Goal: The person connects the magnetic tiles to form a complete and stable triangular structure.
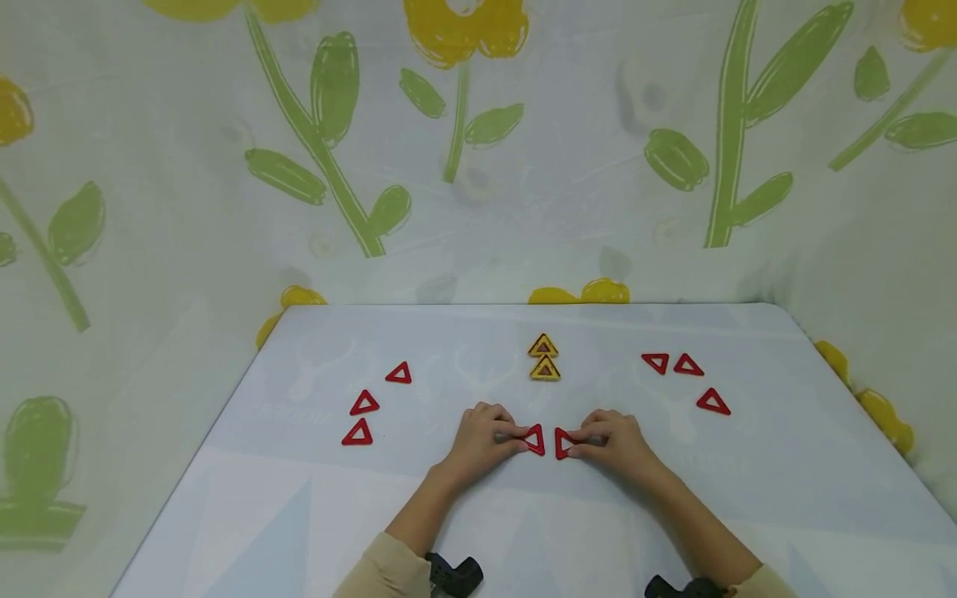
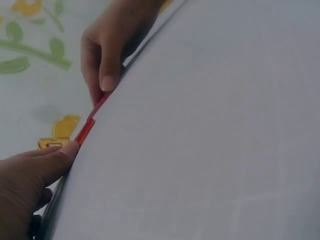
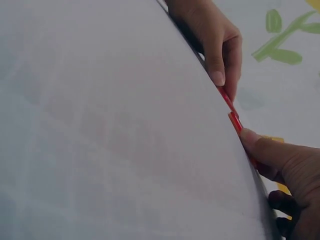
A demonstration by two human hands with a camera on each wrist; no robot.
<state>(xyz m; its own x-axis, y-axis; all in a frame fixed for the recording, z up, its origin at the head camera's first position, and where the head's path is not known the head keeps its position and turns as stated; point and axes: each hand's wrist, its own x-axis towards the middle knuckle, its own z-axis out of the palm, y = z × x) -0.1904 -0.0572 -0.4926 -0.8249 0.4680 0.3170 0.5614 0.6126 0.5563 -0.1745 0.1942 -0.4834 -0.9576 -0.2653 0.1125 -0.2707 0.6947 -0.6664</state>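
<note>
In the head view, my left hand point(image 1: 482, 440) pinches a hollow red triangle point(image 1: 542, 440) between thumb and fingers. Facing it, my right hand point(image 1: 616, 444) pinches another hollow red triangle point(image 1: 558, 444). A narrow gap separates the two pieces' straight sides there. Seen nearly edge-on in the left wrist view, the left red triangle point(image 2: 86, 131) comes close to the other; whether they touch I cannot tell. The right wrist view has the right red triangle point(image 3: 235, 122) under my thumb. Beyond both hands lie two yellow triangles point(image 1: 545, 379), one behind the other.
Three loose red triangles point(image 1: 357, 443) lie on the left of the white table point(image 1: 523, 540). Three more red triangles point(image 1: 714, 409) are spread on the right. Behind the table's far edge hangs a flower-patterned curtain point(image 1: 553, 208).
</note>
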